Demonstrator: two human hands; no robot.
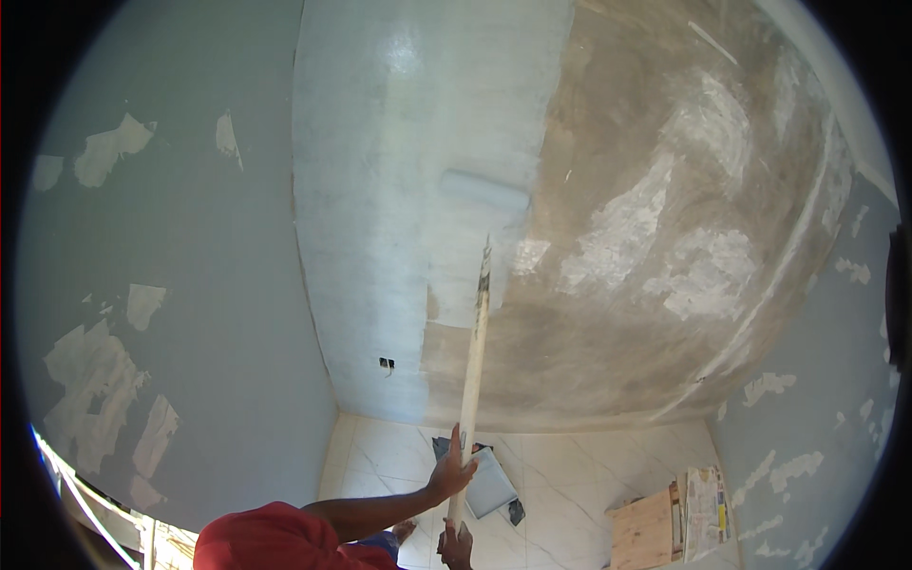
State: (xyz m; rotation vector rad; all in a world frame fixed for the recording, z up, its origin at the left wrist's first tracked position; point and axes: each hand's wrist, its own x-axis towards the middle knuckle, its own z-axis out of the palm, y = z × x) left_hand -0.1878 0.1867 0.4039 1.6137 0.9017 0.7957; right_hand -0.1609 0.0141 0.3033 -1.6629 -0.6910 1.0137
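Observation:
A paint roller (484, 190) on a long pale pole (475, 351) lies against the wall, at the boundary of the pale blue-white painted part (370, 190) and the brown bare part (570, 351). My left hand (450, 471) is closed around the pole's lower length. Below it, close to the pole's bottom end, my right hand (456, 546) grips the same pole. The roller's thin frame is hard to make out near the pole's dark, stained tip. On the tiled floor behind my left hand sits a grey paint tray (492, 483), partly hidden by the pole.
Blue-grey side walls with white filler patches stand at left (218, 285) and right (807, 418). An open electrical box (387, 363) sits low in the painted wall. A wooden board (641, 532) and newspapers (704, 513) lie on the tiles at right. A bare foot (406, 528) shows beneath my arm.

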